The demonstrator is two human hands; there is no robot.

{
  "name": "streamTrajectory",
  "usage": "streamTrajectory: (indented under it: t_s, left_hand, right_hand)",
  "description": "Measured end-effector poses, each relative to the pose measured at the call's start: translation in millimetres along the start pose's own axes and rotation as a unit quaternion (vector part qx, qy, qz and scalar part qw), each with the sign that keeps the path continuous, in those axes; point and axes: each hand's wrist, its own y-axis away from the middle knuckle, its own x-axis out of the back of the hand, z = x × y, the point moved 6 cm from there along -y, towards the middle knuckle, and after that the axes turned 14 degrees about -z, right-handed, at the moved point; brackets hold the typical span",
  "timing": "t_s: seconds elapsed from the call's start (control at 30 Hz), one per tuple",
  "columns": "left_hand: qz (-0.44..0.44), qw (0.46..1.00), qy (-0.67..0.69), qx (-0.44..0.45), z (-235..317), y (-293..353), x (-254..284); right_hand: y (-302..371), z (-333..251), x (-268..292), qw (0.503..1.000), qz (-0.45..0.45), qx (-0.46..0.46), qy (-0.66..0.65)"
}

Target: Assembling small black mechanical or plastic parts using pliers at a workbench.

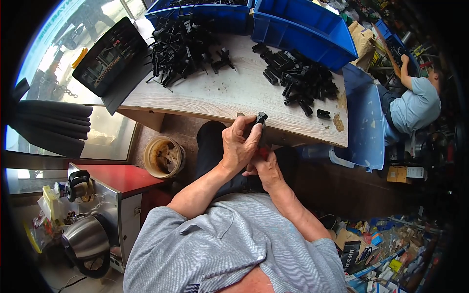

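Left hand: held before the near edge of the counter [205, 100]; a black part is gripped between thumb and forefinger of the left hand [237, 146].
Black part [262, 117]: its tip is seen against the counter's near edge; its lower end is hidden by the hands.
Right hand [268, 171]: placed just in front of the counter; its fingers are curled around a red object [264, 152], mostly covered. Whether the black part is also touched cannot be told.
Spiky black heap [181, 51]: piled on the counter's left half.
Chunky black heap [303, 75]: piled on the counter's right half.
Right blue bin [298, 41]: set along the counter's far edge.
Bucket [148, 158]: stood in front of the counter, toward its left.
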Motion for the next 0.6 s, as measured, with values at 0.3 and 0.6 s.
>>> streamTrajectory:
  t_s: [0.3, 0.6]
  left_hand:
    - [-0.015, 0.994, -0.103, -0.04, 19.4, -11.1, -2.8]
    - [-0.043, 0.984, -0.115, -0.131, 59.4, -125.7, -32.0]
  right_hand:
    - [2.7, -5.2, -3.7, 0.998, -0.027, -0.01, -0.049]
    - [6.4, -9.0, 14.9, 0.996, 0.023, 0.004, -0.081]
